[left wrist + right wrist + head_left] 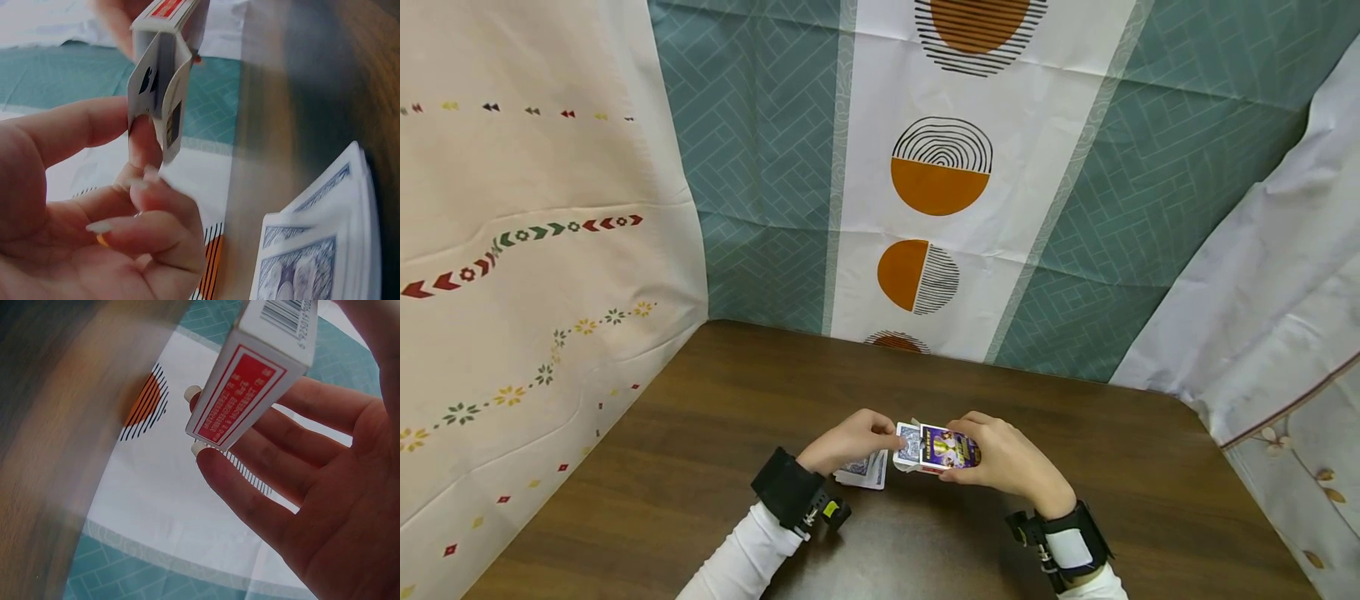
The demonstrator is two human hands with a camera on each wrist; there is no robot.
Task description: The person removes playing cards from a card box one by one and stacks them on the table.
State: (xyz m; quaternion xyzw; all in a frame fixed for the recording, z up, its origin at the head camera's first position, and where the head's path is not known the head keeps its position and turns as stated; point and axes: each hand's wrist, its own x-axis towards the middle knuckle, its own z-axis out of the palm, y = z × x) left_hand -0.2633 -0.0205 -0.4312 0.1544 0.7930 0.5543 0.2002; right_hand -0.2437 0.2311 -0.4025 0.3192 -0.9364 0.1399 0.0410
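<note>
My right hand (1011, 460) grips a purple playing-card box (950, 449) from its right end, thumb on the near side and fingers on the far side. In the right wrist view the box's white edge shows a red label (240, 394) and a barcode. The box's left end stands open with its white flaps (145, 84) spread. Blue-backed playing cards (909, 442) stick partly out of that end. My left hand (853, 439) pinches them there between thumb and forefinger, its other fingers curled. Below the left hand lies a loose pile of playing cards (300, 269), slightly fanned.
The brown wooden table (760, 375) runs out on both sides of the hands. A patterned teal and white cloth (760, 167) hangs along its back edge. Pale curtains (550, 350) close in the left side, and a white curtain (1262, 292) hangs at the right.
</note>
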